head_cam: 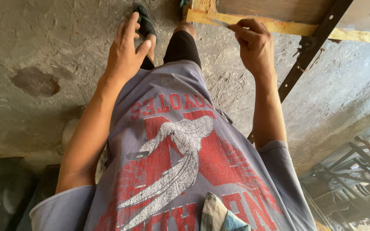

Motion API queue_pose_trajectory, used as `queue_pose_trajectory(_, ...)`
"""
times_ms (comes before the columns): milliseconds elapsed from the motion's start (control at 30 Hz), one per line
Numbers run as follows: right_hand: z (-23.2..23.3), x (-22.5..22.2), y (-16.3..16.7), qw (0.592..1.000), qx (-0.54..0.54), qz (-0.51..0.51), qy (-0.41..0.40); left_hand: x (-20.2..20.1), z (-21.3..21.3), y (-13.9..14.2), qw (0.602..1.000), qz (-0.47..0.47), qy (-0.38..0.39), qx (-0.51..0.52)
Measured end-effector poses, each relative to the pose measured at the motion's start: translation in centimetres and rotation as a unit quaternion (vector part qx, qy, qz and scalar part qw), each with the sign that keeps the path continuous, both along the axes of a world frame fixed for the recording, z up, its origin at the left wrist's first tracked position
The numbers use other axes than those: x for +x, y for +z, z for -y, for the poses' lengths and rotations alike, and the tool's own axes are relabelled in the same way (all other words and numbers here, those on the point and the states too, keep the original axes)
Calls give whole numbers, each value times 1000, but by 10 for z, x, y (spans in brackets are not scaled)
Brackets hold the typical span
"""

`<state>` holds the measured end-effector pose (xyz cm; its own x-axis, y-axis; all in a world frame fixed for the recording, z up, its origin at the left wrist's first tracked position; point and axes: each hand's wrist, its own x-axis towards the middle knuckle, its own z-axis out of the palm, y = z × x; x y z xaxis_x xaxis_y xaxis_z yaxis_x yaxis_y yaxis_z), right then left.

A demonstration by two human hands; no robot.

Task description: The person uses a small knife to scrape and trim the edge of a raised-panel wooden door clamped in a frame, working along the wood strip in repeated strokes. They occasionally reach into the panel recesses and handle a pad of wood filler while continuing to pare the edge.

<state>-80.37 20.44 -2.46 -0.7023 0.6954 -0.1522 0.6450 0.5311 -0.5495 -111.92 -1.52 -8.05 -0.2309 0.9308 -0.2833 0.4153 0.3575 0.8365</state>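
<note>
Two hands raised | left hand (127, 53) open, empty | right hand (255, 45) pinching thin blade (222, 23) at yellow wooden edge (287, 28)

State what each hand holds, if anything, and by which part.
The right hand pinches a thin flat blade by its near end, against the wooden frame. The left hand holds nothing.
</note>
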Motion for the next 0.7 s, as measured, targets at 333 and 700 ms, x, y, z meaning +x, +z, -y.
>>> queue_pose_trajectory(333, 16, -12, 7, 999, 49, -7, 18, 3, -3, 2, 1000, 2, -13, -13)
queue_pose_trajectory(700, 34, -26, 10, 999, 33, -7, -15, 5, -3, 2, 1000, 6, -8, 3)
